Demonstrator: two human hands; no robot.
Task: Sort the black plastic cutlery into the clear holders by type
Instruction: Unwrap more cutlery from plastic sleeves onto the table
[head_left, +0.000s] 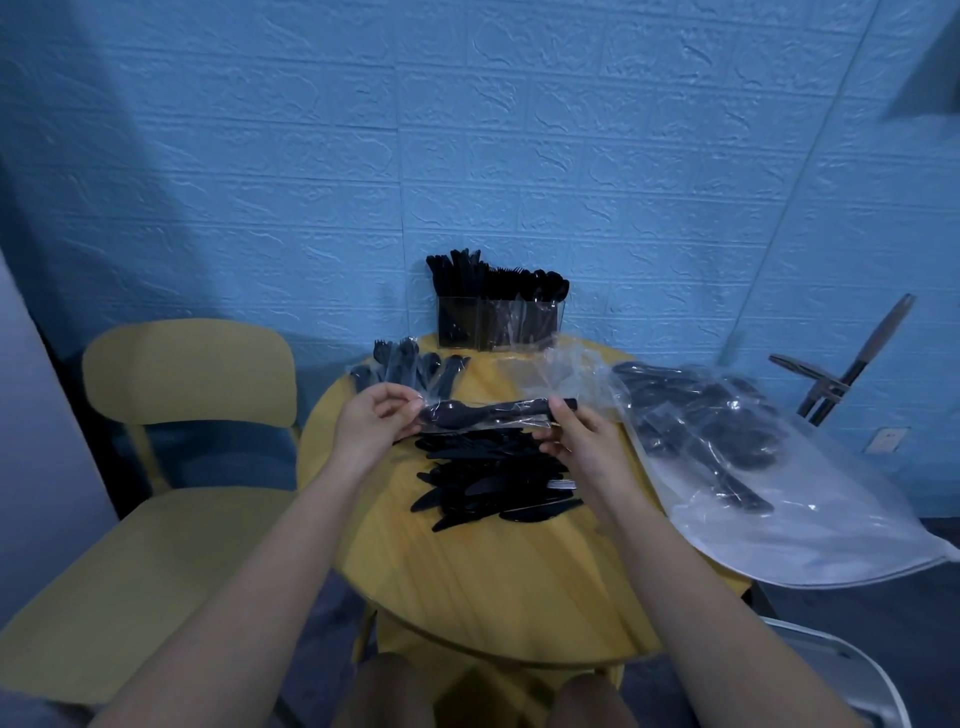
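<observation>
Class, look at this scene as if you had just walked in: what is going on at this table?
A person is sorting black plastic cutlery at a round yellow table. The left hand and right hand pinch opposite ends of a spoon in a clear wrapper, held above a loose pile of cutlery. Clear holders by the blue wall already stand full of pieces. More wrapped cutlery lies to the left, and a big plastic bag of it lies to the right.
</observation>
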